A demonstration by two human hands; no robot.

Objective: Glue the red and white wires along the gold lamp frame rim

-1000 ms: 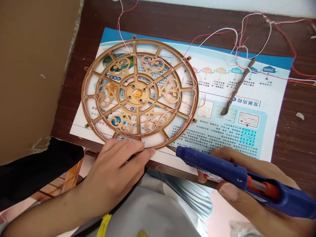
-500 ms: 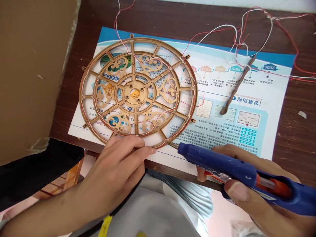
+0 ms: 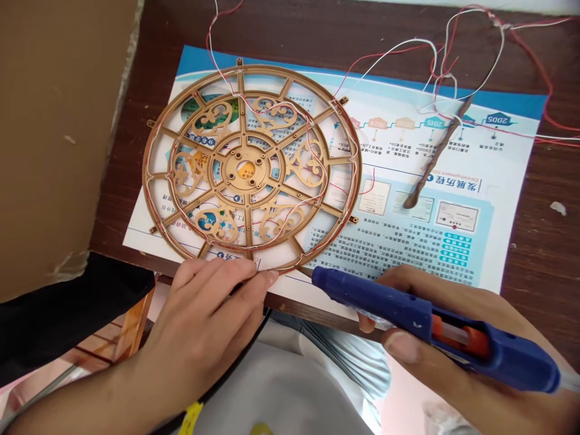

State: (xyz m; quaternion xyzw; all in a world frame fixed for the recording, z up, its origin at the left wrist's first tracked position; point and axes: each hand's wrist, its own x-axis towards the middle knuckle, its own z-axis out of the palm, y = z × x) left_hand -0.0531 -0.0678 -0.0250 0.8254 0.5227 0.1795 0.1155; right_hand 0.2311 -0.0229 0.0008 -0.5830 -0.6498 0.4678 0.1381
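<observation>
A round gold wheel-like frame [image 3: 248,217] with spokes and scroll ornaments lies on a printed sheet. Thin red and white wires [image 3: 312,124] run along its rings. My left hand [image 3: 212,302] rests on the near rim, fingers bent and pressed together over it, index fingertip at the wires; part of the rim is hidden underneath. In my right hand [image 3: 417,338] is a blue hot glue gun [image 3: 376,299], a clear glue stick showing in its orange-ended slot. Its metal nozzle points left, with the tip at the near rim, just right of my left fingertips.
The printed sheet [image 3: 480,260] covers much of the dark wooden table [image 3: 539,241]. On it lies a brown stick [image 3: 428,169]. Loose wires [image 3: 403,45] tangle at the back right. A cardboard piece [image 3: 58,133] stands at left. A whitish scrap [image 3: 558,208] lies at right.
The glue gun and my right hand have moved left along the near rim. My left hand has shifted slightly left and down. The frame is nearly unmoved.
</observation>
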